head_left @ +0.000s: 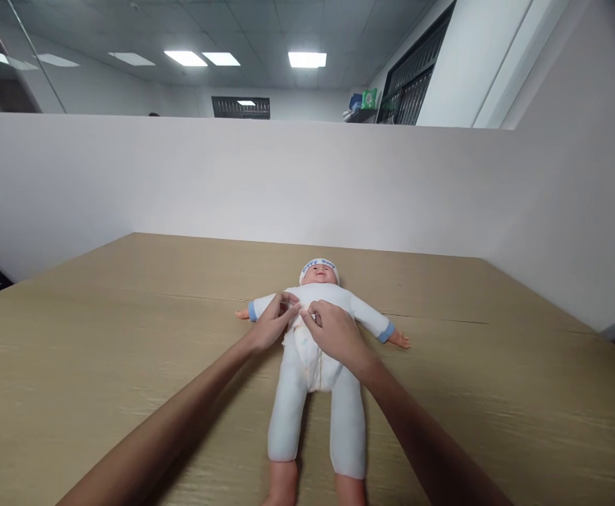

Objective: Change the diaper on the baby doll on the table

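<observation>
A baby doll (315, 383) in a white suit with blue cuffs and a white cap lies on its back on the wooden table (101, 337), head away from me, arms spread. My left hand (273, 323) rests on the doll's chest with its fingers pinched on the white fabric at the front of the suit. My right hand (333, 330) is beside it on the chest, fingers curled and pinching the same front edge. The two hands almost touch at the fingertips.
A white partition wall (180, 176) stands along the table's far edge and continues down the right side. Beyond it are ceiling lights and a dark window. The table's left edge drops off near the left of the view.
</observation>
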`<state>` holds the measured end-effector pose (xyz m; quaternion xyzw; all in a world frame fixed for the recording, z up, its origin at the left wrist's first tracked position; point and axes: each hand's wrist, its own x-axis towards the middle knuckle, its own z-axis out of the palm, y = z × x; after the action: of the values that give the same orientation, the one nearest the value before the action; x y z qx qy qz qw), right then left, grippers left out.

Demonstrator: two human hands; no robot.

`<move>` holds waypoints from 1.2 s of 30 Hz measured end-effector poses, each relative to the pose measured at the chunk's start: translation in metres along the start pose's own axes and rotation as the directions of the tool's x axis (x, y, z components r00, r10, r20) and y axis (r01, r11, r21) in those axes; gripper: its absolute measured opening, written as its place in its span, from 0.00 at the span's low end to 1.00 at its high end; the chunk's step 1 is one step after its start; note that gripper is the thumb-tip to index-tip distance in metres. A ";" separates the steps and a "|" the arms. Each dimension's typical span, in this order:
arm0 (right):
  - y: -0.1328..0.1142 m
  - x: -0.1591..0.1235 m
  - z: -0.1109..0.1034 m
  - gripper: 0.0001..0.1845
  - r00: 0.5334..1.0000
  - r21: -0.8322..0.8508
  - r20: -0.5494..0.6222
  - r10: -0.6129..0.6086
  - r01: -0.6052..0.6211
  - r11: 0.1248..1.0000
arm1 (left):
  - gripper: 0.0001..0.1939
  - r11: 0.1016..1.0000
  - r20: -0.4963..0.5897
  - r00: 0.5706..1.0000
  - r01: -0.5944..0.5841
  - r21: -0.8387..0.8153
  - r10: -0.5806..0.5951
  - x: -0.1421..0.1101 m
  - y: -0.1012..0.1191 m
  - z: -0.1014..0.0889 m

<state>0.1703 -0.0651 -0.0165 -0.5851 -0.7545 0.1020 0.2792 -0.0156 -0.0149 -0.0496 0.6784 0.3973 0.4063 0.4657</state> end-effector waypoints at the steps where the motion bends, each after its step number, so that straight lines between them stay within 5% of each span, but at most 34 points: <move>1: 0.000 0.000 0.000 0.22 1.000 0.000 -0.004 0.009 -0.009 1.000 | 0.24 1.000 0.027 1.000 -0.006 0.028 0.006 -0.001 -0.004 -0.001; 6: 0.001 -0.001 0.001 0.14 0.997 0.008 -0.056 0.058 -0.058 0.998 | 0.26 0.995 0.127 0.992 -0.006 0.099 -0.006 0.004 -0.010 -0.001; 9: -0.004 -0.004 -0.001 0.07 0.990 0.013 -0.110 0.085 -0.084 0.996 | 0.23 0.976 -0.021 0.998 -0.045 0.212 0.051 0.000 -0.004 0.002; 11: -0.012 -0.015 -0.005 0.05 0.981 0.009 -0.181 0.063 -0.062 0.998 | 0.19 0.937 -0.179 0.971 -0.088 0.337 0.156 -0.013 0.007 0.006; 13: -0.023 -0.038 -0.010 0.05 0.967 0.020 -0.256 -0.011 0.016 1.000 | 0.16 0.898 -0.224 0.941 -0.144 0.416 0.255 -0.034 0.022 0.010; 15: -0.033 -0.072 -0.013 0.03 0.957 0.068 -0.274 -0.096 0.119 0.991 | 0.14 0.869 -0.110 0.942 -0.243 0.432 0.317 -0.060 0.039 0.014; 17: -0.035 -0.109 -0.013 0.02 0.971 0.159 -0.194 -0.141 0.172 0.972 | 0.15 0.841 0.117 0.938 -0.345 0.418 0.326 -0.084 0.052 0.015; 20: -0.018 -0.147 -0.004 0.03 0.990 0.247 -0.065 -0.122 0.135 0.960 | 0.15 0.826 0.441 0.873 -0.399 0.399 0.209 -0.108 0.059 0.012; 22: 0.004 -0.155 0.003 0.04 0.997 0.240 -0.055 -0.059 0.070 0.968 | 0.13 0.834 0.494 0.860 -0.362 0.417 0.127 -0.114 0.054 0.010; 28: 0.035 -0.133 0.016 0.11 0.997 0.039 -0.072 0.035 -0.033 0.999 | 0.19 0.824 0.255 0.967 -0.153 0.546 0.010 -0.107 0.031 0.021; 36: 0.024 -0.139 0.021 0.14 0.993 -0.062 -0.113 -0.040 0.033 0.998 | 0.20 0.825 0.175 0.984 -0.127 0.550 0.035 -0.100 0.016 0.034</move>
<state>0.2006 -0.1849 -0.0876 -0.5842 -0.7507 0.0405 0.3059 -0.0168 -0.1210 -0.0609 0.8311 0.4314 0.2369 0.2589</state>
